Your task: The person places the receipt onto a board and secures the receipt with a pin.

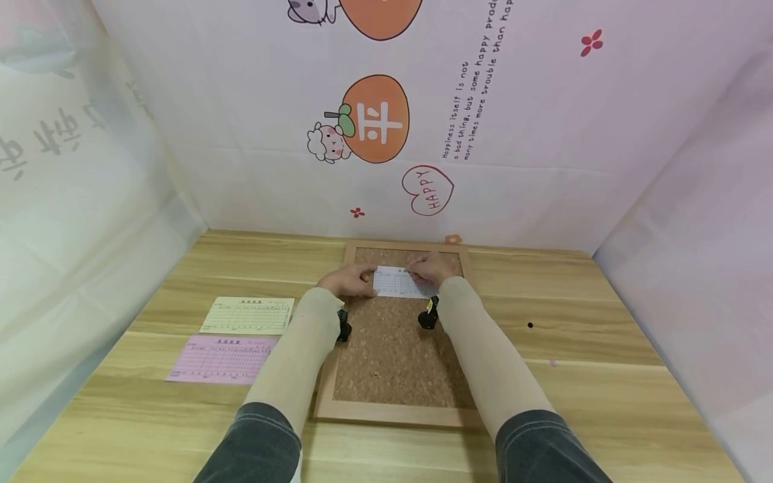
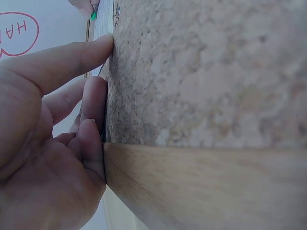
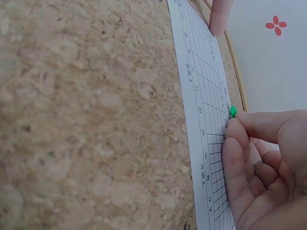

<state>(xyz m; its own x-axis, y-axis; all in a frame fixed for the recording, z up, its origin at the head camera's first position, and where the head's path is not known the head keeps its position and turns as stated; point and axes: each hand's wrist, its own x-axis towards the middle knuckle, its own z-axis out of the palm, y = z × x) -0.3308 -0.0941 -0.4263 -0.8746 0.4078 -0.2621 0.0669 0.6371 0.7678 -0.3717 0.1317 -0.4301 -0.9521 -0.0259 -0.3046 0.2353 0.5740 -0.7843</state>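
Note:
A cork board [image 1: 392, 355] in a pale wooden frame lies on the table. Across its upper part rests a white printed form [image 1: 391, 282]. My right hand [image 1: 431, 268] pinches a small green pushpin [image 3: 233, 111] between thumb and finger at the form's upper edge. How deep the pin's point sits is hidden. On the form's left end, my left hand [image 1: 350, 280] touches the paper with extended fingers. The left wrist view shows its thumb [image 2: 98, 55] at the paper's edge, other fingers resting by the wooden frame [image 2: 201, 182].
Left of the board, a yellow form [image 1: 247, 316] lies above a pink form [image 1: 220, 360]. A small black dot [image 1: 530, 325] and a small pinkish spot [image 1: 553, 362] are on the table to the right. Printed white fabric [image 1: 260, 188] hangs behind and at both sides.

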